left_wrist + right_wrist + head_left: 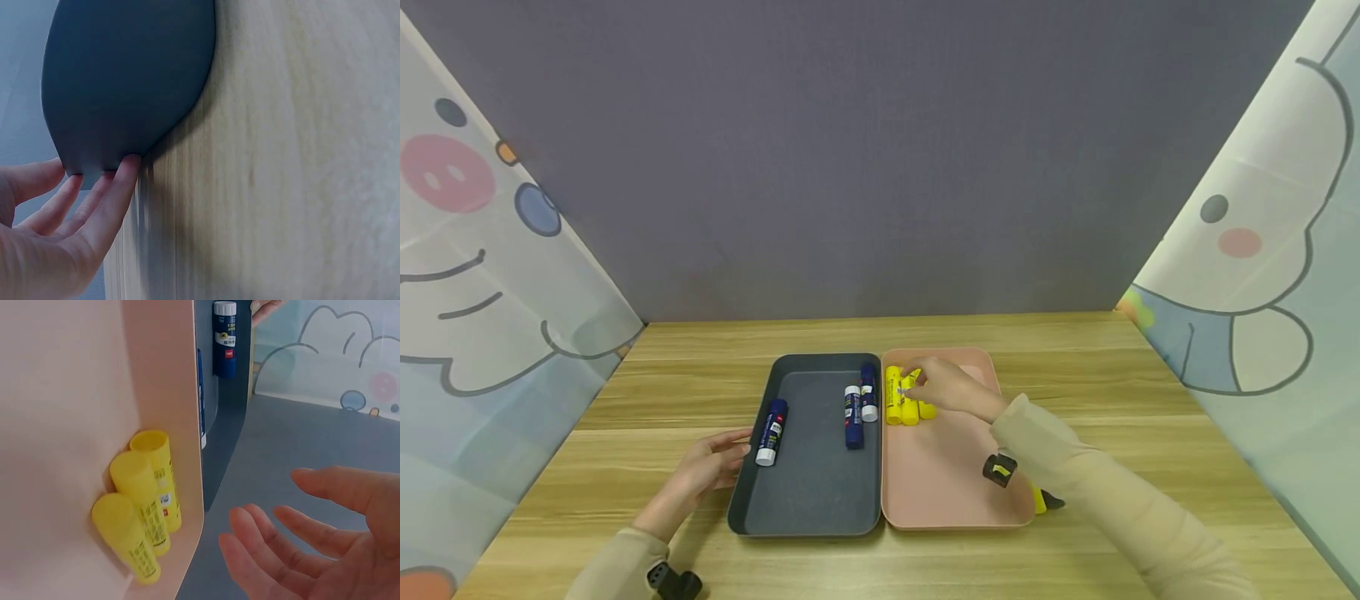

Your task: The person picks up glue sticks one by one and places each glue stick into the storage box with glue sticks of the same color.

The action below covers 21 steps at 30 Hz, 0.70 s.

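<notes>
My left hand (703, 467) touches the outer left wall of the dark grey tray (820, 496) with extended fingertips (128, 164). Three blue-and-white glue sticks lie in that tray: one glue stick (771, 433) along the left wall, two by the right wall. Over the far left part of the pink tray (932, 492) hovers my right hand (951, 387), its fingers loosely spread and holding nothing in the right wrist view. Just below it, three yellow glue sticks (140, 487) lie side by side against the pink tray's wall. The hand partly covers them in the head view.
Both trays stand side by side, walls touching, on a wooden table (685, 375). A yellow and black object (1043, 501) lies outside the pink tray's near right corner, partly hidden by my sleeve. A grey panel (880, 167) rises behind; printed sheets flank the table.
</notes>
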Motion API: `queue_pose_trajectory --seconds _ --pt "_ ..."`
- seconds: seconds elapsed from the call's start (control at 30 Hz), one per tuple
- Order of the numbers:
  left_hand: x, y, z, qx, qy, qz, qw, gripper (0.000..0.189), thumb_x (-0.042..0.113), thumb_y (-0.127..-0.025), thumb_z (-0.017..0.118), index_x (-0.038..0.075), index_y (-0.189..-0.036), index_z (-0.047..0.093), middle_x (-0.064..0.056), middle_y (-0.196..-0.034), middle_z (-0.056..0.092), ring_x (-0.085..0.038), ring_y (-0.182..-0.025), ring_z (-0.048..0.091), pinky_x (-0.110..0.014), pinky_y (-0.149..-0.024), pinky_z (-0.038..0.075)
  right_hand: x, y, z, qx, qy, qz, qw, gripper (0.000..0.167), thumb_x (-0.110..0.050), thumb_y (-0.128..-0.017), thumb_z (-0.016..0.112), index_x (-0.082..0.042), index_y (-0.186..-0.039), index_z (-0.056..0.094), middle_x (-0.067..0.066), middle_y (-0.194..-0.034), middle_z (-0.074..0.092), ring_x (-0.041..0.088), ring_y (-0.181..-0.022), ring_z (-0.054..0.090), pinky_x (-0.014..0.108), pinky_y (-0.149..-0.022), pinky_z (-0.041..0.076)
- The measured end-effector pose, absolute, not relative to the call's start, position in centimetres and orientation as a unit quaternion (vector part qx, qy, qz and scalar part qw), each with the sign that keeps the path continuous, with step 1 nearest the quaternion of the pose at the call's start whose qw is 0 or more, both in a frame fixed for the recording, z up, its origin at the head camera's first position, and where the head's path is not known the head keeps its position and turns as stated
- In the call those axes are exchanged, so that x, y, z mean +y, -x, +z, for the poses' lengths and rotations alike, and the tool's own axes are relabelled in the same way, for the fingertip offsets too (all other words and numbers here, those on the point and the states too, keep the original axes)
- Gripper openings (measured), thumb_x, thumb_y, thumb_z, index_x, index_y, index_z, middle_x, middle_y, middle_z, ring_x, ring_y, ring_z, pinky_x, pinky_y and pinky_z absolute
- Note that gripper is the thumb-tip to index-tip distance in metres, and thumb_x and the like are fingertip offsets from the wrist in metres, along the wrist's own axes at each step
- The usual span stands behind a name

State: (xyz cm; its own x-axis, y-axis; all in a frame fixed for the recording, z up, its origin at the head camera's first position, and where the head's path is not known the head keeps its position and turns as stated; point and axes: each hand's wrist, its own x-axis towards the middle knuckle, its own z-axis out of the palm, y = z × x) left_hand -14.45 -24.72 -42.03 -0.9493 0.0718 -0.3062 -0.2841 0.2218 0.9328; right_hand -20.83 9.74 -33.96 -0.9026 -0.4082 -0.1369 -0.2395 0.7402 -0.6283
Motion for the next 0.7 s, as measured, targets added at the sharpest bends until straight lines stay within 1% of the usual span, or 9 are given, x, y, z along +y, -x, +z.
queue_pose_trajectory --seconds 0.03,0.13,0.2,0.27,0.37,0.47,0.57,0.7 --pt "-24.7 14.5 -42.0 0.769 0.068 0.619 0.143 0.048 0.009 -0.088 0.051 -0.011 -0.129 0.035 -0.013 -0.101 0.06 -0.015 -0.079 0.06 -0.036 -0.07 0.048 10.0 20.8 -33.9 0.923 0.177 -0.316 0.13 0.035 -0.007 -0.081 0.06 0.002 -0.114 0.055 0.015 -0.105 0.059 0.015 -0.065 0.051 0.023 -0.055 0.041" --pt "-24.7 14.5 -42.1 0.769 0.07 0.619 0.143 0.048 0.009 -0.088 0.051 -0.011 -0.129 0.035 -0.014 -0.102 0.06 -0.015 -0.08 0.06 -0.037 -0.07 0.048 10.8 20.4 -33.7 0.925 0.184 -0.311 0.117 0.034 -0.007 -0.081 0.059 0.003 -0.113 0.055 0.014 -0.1 0.06 0.014 -0.063 0.049 0.023 -0.054 0.041" --pt "-24.7 14.5 -42.2 0.77 0.071 0.618 0.143 0.048 0.009 -0.088 0.051 -0.011 -0.129 0.035 -0.014 -0.102 0.06 -0.016 -0.08 0.06 -0.037 -0.07 0.048 11.3 20.3 -33.6 0.926 0.191 -0.308 0.105 0.034 -0.008 -0.08 0.06 0.003 -0.113 0.056 0.012 -0.097 0.061 0.014 -0.066 0.051 0.024 -0.056 0.042" --pt "-24.7 14.5 -42.2 0.771 0.072 0.616 0.143 0.048 0.01 -0.088 0.051 -0.011 -0.129 0.035 -0.014 -0.102 0.06 -0.016 -0.079 0.06 -0.037 -0.07 0.048 11.9 20.1 -33.6 0.925 0.201 -0.307 0.095 0.034 -0.008 -0.08 0.061 0.004 -0.112 0.056 0.011 -0.094 0.061 0.015 -0.073 0.053 0.024 -0.059 0.044" --pt "-24.7 14.5 -42.2 0.774 0.073 0.614 0.141 0.048 0.01 -0.087 0.052 -0.01 -0.128 0.036 -0.015 -0.102 0.06 -0.017 -0.079 0.061 -0.037 -0.069 0.048 12.6 20.0 -33.7 0.921 0.203 -0.318 0.094 0.034 -0.007 -0.08 0.061 0.005 -0.112 0.054 0.01 -0.089 0.059 0.016 -0.07 0.054 0.025 -0.058 0.044" --pt "-24.8 14.5 -42.2 0.774 0.072 0.613 0.14 0.049 0.01 -0.087 0.052 -0.01 -0.128 0.036 -0.015 -0.102 0.06 -0.017 -0.079 0.061 -0.037 -0.07 0.048 13.4 19.9 -33.8 0.915 0.195 -0.336 0.103 0.033 -0.005 -0.081 0.059 0.006 -0.111 0.053 0.01 -0.083 0.057 0.014 -0.063 0.051 0.025 -0.055 0.042" --pt "-24.7 14.5 -42.2 0.773 0.072 0.614 0.14 0.049 0.01 -0.087 0.052 -0.01 -0.128 0.035 -0.015 -0.102 0.06 -0.017 -0.079 0.061 -0.037 -0.07 0.048 14.2 19.8 -33.9 0.911 0.189 -0.35 0.108 0.032 -0.004 -0.082 0.059 0.006 -0.112 0.053 0.012 -0.084 0.055 0.013 -0.062 0.051 0.026 -0.055 0.042" --pt "-24.7 14.4 -42.2 0.774 0.074 0.613 0.139 0.048 0.009 -0.087 0.052 -0.011 -0.128 0.036 -0.015 -0.102 0.06 -0.018 -0.08 0.061 -0.038 -0.07 0.048 15.5 19.6 -33.9 0.905 0.182 -0.369 0.111 0.032 -0.004 -0.083 0.057 0.007 -0.112 0.052 0.015 -0.088 0.052 0.016 -0.064 0.053 0.027 -0.057 0.044"
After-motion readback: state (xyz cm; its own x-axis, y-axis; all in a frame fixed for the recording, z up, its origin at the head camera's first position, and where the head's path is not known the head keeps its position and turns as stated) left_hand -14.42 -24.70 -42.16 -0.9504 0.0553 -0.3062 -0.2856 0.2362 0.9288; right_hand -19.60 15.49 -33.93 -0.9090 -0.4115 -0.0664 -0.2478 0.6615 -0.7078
